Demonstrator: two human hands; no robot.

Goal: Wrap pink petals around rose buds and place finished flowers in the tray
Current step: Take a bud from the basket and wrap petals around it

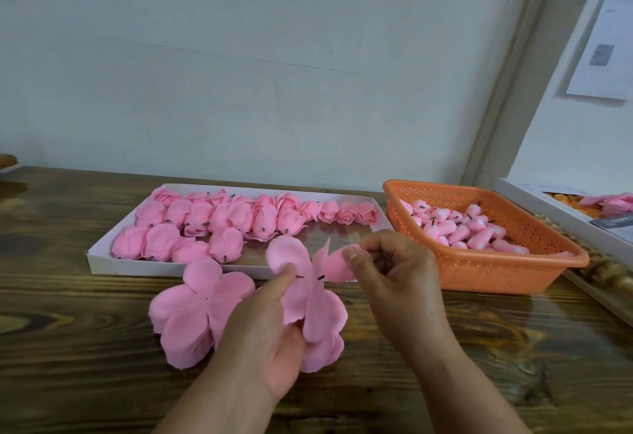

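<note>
Tray [102,259] holds finished flowers [219,217]; orange basket [479,267] holds buds [469,228].

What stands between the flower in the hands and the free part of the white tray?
Nothing visible does. The pink petal flower, held by the left hand and right hand, is just before the bare area of the white cardboard tray.

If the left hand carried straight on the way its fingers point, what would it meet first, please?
Probably the white tray of finished flowers: the left hand, holding a petal sheet, points up and away toward it. Depth is unclear.
</note>
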